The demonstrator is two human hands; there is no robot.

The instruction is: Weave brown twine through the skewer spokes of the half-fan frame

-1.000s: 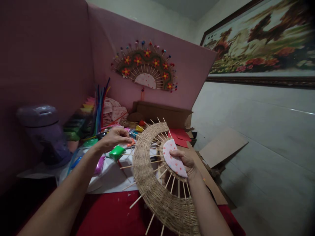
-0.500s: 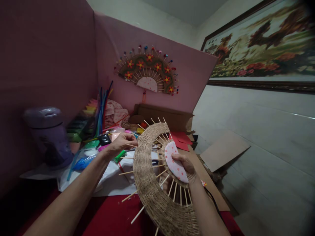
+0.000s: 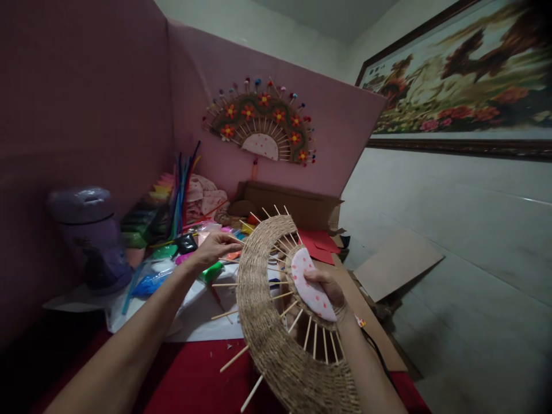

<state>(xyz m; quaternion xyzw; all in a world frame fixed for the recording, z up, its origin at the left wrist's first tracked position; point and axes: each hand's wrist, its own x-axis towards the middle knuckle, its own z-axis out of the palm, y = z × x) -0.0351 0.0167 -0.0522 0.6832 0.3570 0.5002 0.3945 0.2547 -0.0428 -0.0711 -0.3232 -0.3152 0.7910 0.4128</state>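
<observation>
My right hand (image 3: 328, 287) grips a half-round fan (image 3: 259, 310) woven of brown twine over thin wooden sticks. Its thumb presses on the white, pink-dotted centre piece (image 3: 308, 287); the other fingers are hidden behind. The fan is tilted, its stick ends pointing left and up past the woven band. At the band's upper left edge, my left hand (image 3: 218, 250) has thumb and fingers pinched at one wooden stick (image 3: 236, 238). Lower down, more bare sticks (image 3: 235, 359) jut out from the band.
A finished flowered fan (image 3: 263, 123) hangs on the pink panel. Left are a purple canister (image 3: 90, 241), pipe cleaners (image 3: 181, 195) and bagged coloured clay (image 3: 150, 282). Red paper (image 3: 319, 246) and cardboard (image 3: 371, 322) lie right, above a red cloth (image 3: 185, 374).
The fan has turned slightly, its lower sticks shifting down and right. My left hand has moved a little from one stick toward the one above. The whole view has shifted slightly.
</observation>
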